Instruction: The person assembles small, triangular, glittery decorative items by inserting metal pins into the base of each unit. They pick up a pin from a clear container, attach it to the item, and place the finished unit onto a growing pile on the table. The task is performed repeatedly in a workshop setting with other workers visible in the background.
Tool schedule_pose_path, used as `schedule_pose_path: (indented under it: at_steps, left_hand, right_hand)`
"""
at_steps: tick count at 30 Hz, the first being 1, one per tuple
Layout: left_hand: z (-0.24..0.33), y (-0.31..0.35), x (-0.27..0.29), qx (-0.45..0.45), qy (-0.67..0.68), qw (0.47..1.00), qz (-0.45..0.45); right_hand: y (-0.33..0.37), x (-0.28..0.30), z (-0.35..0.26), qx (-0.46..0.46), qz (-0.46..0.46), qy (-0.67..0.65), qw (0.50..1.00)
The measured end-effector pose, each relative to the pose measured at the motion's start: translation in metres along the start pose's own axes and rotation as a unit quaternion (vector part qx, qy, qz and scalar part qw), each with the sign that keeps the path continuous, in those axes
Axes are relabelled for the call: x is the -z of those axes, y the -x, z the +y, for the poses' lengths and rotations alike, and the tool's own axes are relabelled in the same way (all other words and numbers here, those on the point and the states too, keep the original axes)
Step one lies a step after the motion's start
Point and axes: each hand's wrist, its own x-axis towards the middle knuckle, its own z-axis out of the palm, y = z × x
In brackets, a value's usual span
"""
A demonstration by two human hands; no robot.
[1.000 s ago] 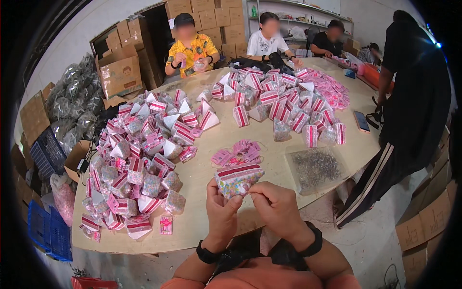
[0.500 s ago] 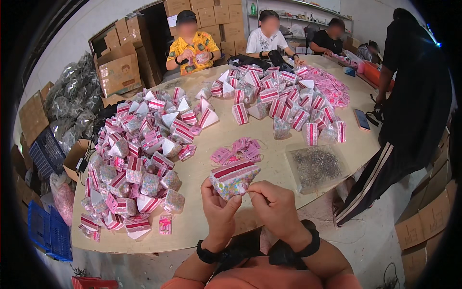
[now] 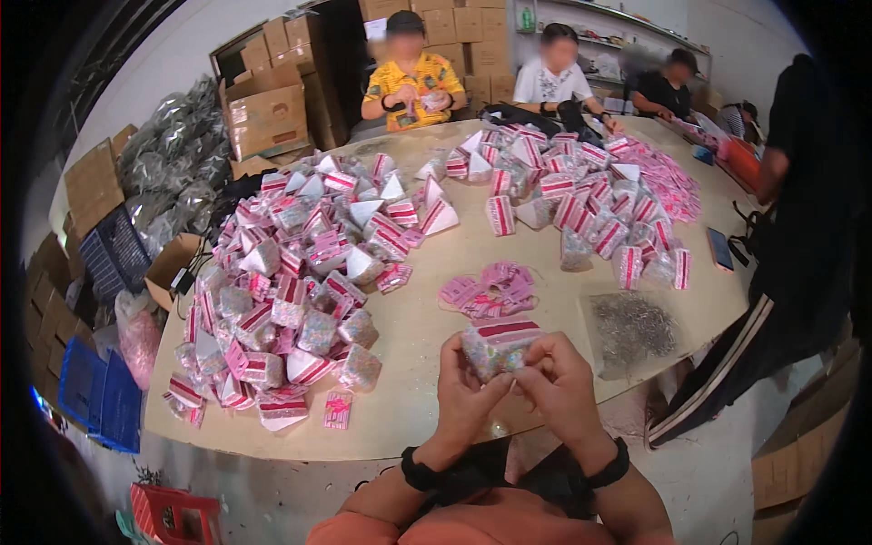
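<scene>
A wedge-shaped toy cake slice (image 3: 502, 338), pink and white on top with dark red stripes and a speckled, sprinkle-like side, is held up between my two hands above the near table edge. My left hand (image 3: 465, 392) is closed round its left end, thumb against the near speckled side. With bent fingers pressed together, my right hand (image 3: 559, 386) pinches at the lower right of the same side; anything small between those fingertips is hidden. Just beyond lies a heap of pink tags with loops (image 3: 495, 289). Right of it is a clear shallow tray (image 3: 610, 365) of small metal pieces.
A big pile of similar cake slices (image 3: 300, 300) covers the table's left; another pile (image 3: 590, 195) lies at the far right beside many pink tags (image 3: 668, 182). A phone (image 3: 720, 249) rests near the right edge. Several people sit across; a person in black (image 3: 808, 227) stands right.
The whole view has shifted, so the table appears further right. My right hand has moved in along the slice, and its fingers now work close to my left thumb. The slice has turned slightly.
</scene>
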Motion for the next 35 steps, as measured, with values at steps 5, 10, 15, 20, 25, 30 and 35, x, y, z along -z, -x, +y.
schedule_pose_path:
  at_steps: [5,10,15,20,25,30,35]
  left_hand:
    - [-0.012,-0.011,0.007,0.04,-0.111,0.993,-0.001]
    - [-0.009,-0.065,0.066,0.205,0.025,0.975,0.086]
    - [0.068,-0.151,0.167,-0.041,-0.165,0.949,0.264]
    - [0.083,-0.15,0.158,-0.226,-0.498,0.79,0.277]
    - [0.005,-0.135,0.143,-0.043,-0.523,0.851,-0.011]
    - [-0.052,-0.145,0.113,-0.071,-0.638,0.759,-0.11]
    - [-0.061,-0.163,0.095,0.13,-0.659,0.733,-0.109]
  right_hand:
    - [-0.015,0.015,0.028,-0.031,-0.034,-0.039,0.998]
    - [-0.01,0.031,0.04,-0.048,-0.006,0.039,0.998]
    - [-0.001,0.071,0.04,-0.098,0.013,0.004,0.995]
    - [-0.018,0.14,0.046,0.035,0.105,0.305,0.946]
    - [-0.034,0.173,0.052,0.052,0.085,0.551,0.828]
    - [-0.052,0.18,0.068,-0.029,0.019,0.627,0.778]
    - [-0.065,0.18,0.07,-0.123,-0.03,0.632,0.765]
